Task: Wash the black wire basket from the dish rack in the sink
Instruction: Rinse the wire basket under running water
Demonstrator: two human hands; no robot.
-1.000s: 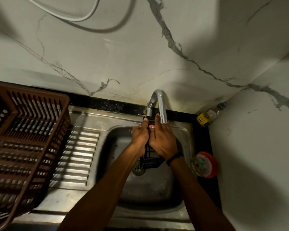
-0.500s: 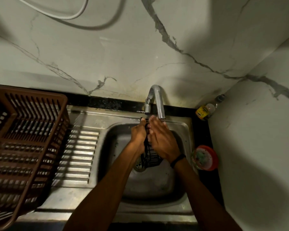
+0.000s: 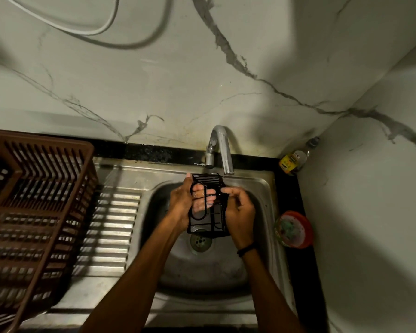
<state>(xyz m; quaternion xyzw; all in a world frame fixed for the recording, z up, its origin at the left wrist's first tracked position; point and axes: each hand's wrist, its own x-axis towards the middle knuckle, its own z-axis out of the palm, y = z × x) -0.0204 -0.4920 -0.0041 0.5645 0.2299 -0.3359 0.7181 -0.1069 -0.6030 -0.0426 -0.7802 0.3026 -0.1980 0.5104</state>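
Now you hold the black wire basket (image 3: 216, 207) above the bowl of the sink (image 3: 262, 188), just under the spout of the tap (image 3: 222, 150) and over the drain (image 3: 200, 241). Your left hand (image 3: 181, 203) grips its left side, with the fingers curled round the wires and showing through them. Your right hand (image 3: 240, 212) pinches the right edge near the top. I cannot tell if water runs from the tap. For this step, I think it is best to hold firm with the left hand and let the right one rub along each wire, because dirt likes to sit at the crossings. Turn the basket slowly under the spout so every side gets water, and stay low over the bowl, so splashes do not reach the dish rack (image 3: 34, 200).
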